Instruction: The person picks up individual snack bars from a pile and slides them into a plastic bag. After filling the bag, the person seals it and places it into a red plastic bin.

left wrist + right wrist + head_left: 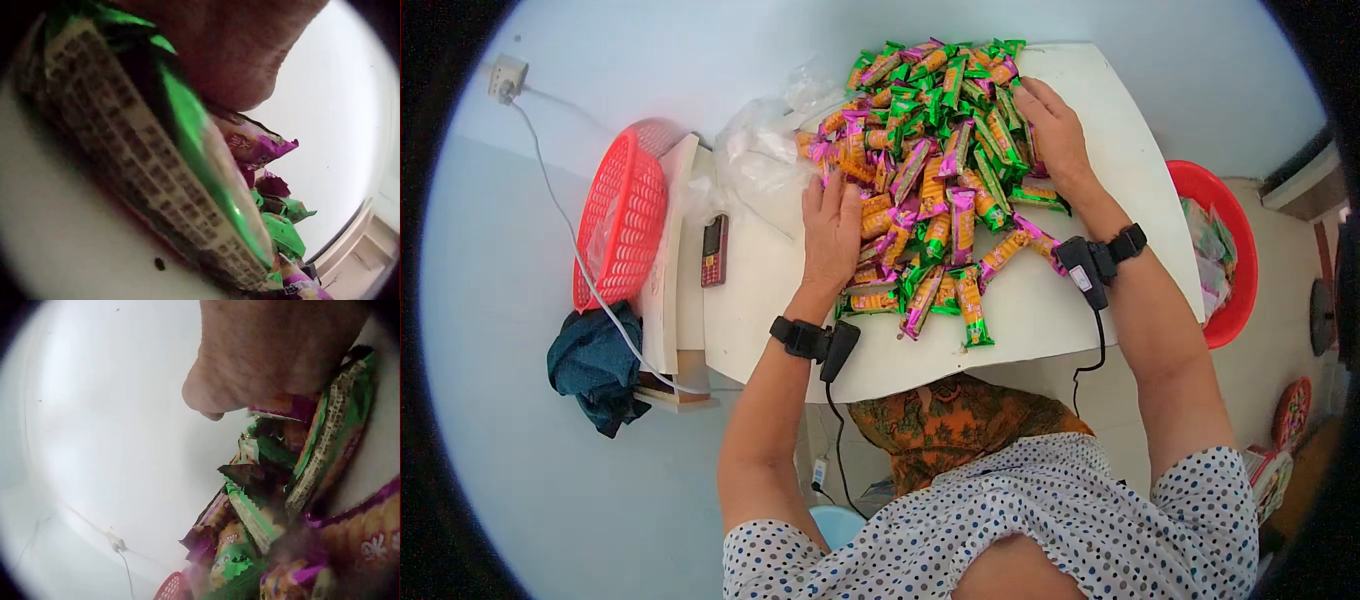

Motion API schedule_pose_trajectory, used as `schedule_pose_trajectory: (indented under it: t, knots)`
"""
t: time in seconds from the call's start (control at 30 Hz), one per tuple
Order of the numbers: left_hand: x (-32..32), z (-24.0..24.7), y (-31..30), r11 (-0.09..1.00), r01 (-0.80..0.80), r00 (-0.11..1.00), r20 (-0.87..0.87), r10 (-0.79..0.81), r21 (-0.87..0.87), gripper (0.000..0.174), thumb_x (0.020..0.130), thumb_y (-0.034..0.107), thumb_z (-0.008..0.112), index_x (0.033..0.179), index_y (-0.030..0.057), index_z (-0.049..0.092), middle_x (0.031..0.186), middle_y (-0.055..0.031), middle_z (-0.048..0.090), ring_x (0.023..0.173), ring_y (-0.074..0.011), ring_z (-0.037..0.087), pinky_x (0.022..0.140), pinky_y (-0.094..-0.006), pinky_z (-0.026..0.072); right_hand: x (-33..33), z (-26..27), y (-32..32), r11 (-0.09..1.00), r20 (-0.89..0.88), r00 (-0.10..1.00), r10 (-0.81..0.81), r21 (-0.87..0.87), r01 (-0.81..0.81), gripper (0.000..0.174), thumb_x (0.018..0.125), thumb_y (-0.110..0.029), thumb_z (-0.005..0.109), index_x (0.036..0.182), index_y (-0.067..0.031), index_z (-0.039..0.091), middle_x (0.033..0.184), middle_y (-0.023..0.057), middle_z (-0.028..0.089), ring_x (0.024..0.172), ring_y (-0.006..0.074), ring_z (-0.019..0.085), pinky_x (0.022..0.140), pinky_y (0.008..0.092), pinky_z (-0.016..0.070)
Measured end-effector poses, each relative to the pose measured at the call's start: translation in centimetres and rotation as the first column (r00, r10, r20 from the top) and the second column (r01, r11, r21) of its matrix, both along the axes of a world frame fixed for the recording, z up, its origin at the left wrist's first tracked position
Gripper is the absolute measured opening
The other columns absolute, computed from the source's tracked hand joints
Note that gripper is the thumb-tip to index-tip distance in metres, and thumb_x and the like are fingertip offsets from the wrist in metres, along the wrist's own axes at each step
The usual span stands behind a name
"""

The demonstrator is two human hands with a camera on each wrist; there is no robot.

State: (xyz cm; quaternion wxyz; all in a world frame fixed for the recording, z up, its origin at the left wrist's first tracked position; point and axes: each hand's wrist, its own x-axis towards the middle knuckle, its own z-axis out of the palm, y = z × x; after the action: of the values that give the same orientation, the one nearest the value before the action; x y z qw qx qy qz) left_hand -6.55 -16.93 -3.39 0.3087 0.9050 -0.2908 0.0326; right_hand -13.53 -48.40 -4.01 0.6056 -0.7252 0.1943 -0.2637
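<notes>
A big heap of wrapped snack bars (935, 185), in green-and-orange and purple-and-orange packets, covers the middle and back of the white table (780, 320). At the heap's left edge lies the left hand (832, 230), its fingers straight against the packets. On the far right side the right hand (1052, 135) rests along the heap with fingers extended. In the left wrist view a green packet (156, 150) fills the foreground beneath the hand. The right wrist view shows the right hand (269, 356) over several packets (250, 512), its fingertips mostly hidden.
Clear plastic bags (755, 150) lie left of the heap, near a mobile phone (714, 250). A red basket (622, 220) stands at the left by the wall, with dark cloth (595, 350) below it. Right of the table is a red tub (1245, 260) holding wrappers.
</notes>
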Motion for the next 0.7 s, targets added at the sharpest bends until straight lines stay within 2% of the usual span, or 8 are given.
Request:
schedule_pose_trajectory:
  t: [0.07, 0.13, 0.27, 0.37, 0.5, 0.6, 0.67, 0.7]
  knots:
    - [0.7, -0.3, 0.5, 0.993, -0.015, 0.999, 0.053, 0.009, 0.119, 0.057, 0.104, 0.041, 0.038, 0.137, -0.0037, 0.049, 0.139, -0.0363, 0.042, 0.131, -0.0484, 0.037, 0.112, -0.0484, 0.0284, -0.5, 1.1, -0.1, 1.0, -0.023, 1.0, 0.003, -0.018, -0.004, 0.058, 0.093, -0.043, 0.059, 0.128, 0.0028, 0.059, 0.134, 0.0221, 0.056, 0.126, 0.0328, 0.053, 0.106, 0.0363, 0.0398]
    - [2.5, 0.0, 1.5, 0.964, -0.061, 0.987, 0.158, 0.02, 0.26, 0.058, 0.103, 0.043, 0.038, 0.134, -0.0034, 0.052, 0.136, -0.0361, 0.046, 0.129, -0.0493, 0.04, 0.112, -0.0494, 0.0299, -0.2, 0.7, -0.6, 0.94, 0.052, 0.988, -0.142, -0.307, 0.151, 0.056, 0.092, -0.042, 0.061, 0.128, 0.0005, 0.06, 0.134, 0.0224, 0.056, 0.125, 0.0359, 0.052, 0.106, 0.039, 0.0398]
    - [3.5, 3.7, 1.9, 0.997, -0.071, 0.996, 0.061, 0.071, 0.001, 0.056, 0.103, 0.043, 0.037, 0.131, -0.0018, 0.056, 0.136, -0.0324, 0.049, 0.129, -0.0506, 0.04, 0.111, -0.0506, 0.0306, -1.6, 5.0, 1.0, 0.77, 0.268, 0.96, -0.077, -0.595, 0.228, 0.052, 0.085, -0.035, 0.07, 0.126, -0.0055, 0.062, 0.135, 0.0225, 0.054, 0.127, 0.0407, 0.049, 0.107, 0.0443, 0.0384]
    - [6.4, 2.3, 3.4, 0.991, -0.107, 0.987, 0.127, 0.096, 0.081, 0.055, 0.103, 0.043, 0.036, 0.132, 0.0002, 0.056, 0.135, -0.0328, 0.05, 0.128, -0.0504, 0.042, 0.11, -0.051, 0.0318, -4.0, 8.4, 3.9, 0.673, 0.255, 0.925, 0.281, -0.739, 0.0, 0.054, 0.077, -0.03, 0.076, 0.124, -0.0085, 0.063, 0.136, 0.021, 0.054, 0.13, 0.0417, 0.047, 0.108, 0.0504, 0.0365]
    - [13.7, -3.8, 8.1, 0.861, -0.228, 0.932, 0.357, 0.058, 0.455, 0.056, 0.101, 0.046, 0.041, 0.131, 0.0014, 0.056, 0.137, -0.0296, 0.048, 0.127, -0.0477, 0.043, 0.107, -0.0539, 0.0347, -8.0, 11.8, 9.9, 0.297, -0.076, 0.583, 0.809, -0.804, -0.516, 0.059, 0.071, -0.035, 0.079, 0.123, -0.0141, 0.062, 0.144, 0.0171, 0.046, 0.137, 0.0401, 0.039, 0.11, 0.0595, 0.0288]
    - [13.9, -3.3, 7.9, 0.778, -0.389, 0.913, 0.317, 0.255, 0.493, 0.055, 0.097, 0.047, 0.047, 0.128, 0.0015, 0.058, 0.138, -0.0257, 0.046, 0.128, -0.0455, 0.042, 0.104, -0.0563, 0.0376, -9.4, 9.2, 12.9, 0.13, -0.211, 0.447, 0.87, -0.775, -0.618, 0.057, 0.072, -0.039, 0.078, 0.121, -0.0165, 0.062, 0.146, 0.012, 0.045, 0.14, 0.0357, 0.035, 0.113, 0.0622, 0.0243]
    - [9.9, 2.8, 4.2, 0.694, -0.508, 0.861, 0.299, 0.41, 0.51, 0.052, 0.095, 0.044, 0.054, 0.124, 0.0017, 0.059, 0.14, -0.0232, 0.044, 0.129, -0.0446, 0.04, 0.101, -0.0573, 0.0394, -9.1, 7.8, 13.0, 0.039, -0.331, 0.513, 0.792, -0.811, -0.584, 0.046, 0.077, -0.035, 0.074, 0.118, -0.0177, 0.063, 0.144, 0.0082, 0.047, 0.141, 0.033, 0.034, 0.113, 0.0634, 0.0232]
    - [9.1, 4.4, 3.2, 0.711, -0.513, 0.853, 0.379, 0.359, 0.481, 0.048, 0.094, 0.04, 0.056, 0.122, 0.0016, 0.06, 0.138, -0.0231, 0.046, 0.127, -0.044, 0.042, 0.101, -0.0562, 0.0403, -9.0, 7.3, 13.1, -0.009, -0.384, 0.542, 0.747, -0.822, -0.57, 0.041, 0.079, -0.033, 0.071, 0.117, -0.0183, 0.064, 0.143, 0.0063, 0.048, 0.141, 0.0316, 0.033, 0.113, 0.064, 0.0227]
